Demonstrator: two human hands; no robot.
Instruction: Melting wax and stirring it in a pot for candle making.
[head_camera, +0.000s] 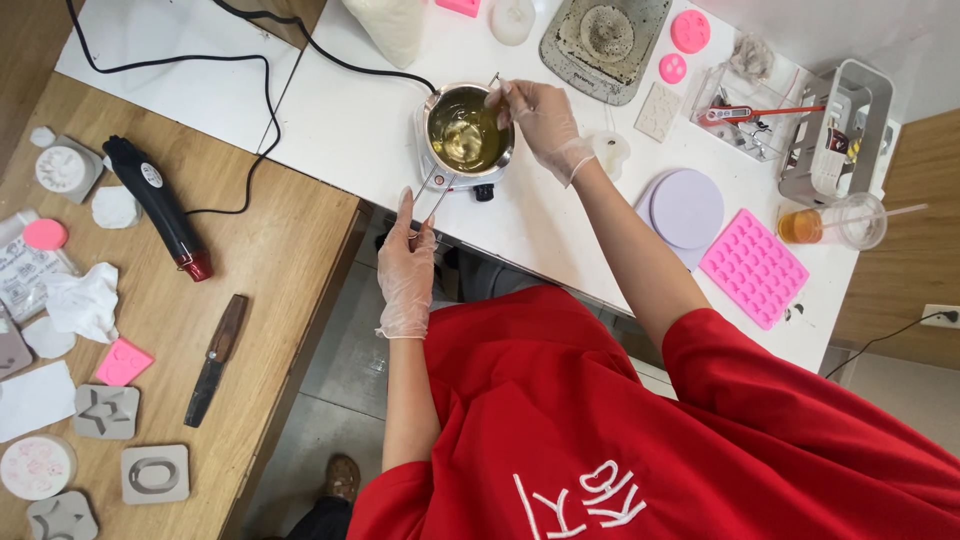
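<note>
Where the wooden table ends, a white table begins, and a strip of grey floor is seen in the gap below. On the wood, a black heat gun, a knife and grey moulds are laid. The pot's wire handle is pinched by the gloved left hand. The metal melting pot of yellow liquid is set near the white table's front edge. A thin stirrer is pinched by the gloved right hand at the rim. Further right, a lilac disc and a pink silicone mould are noted.
</note>
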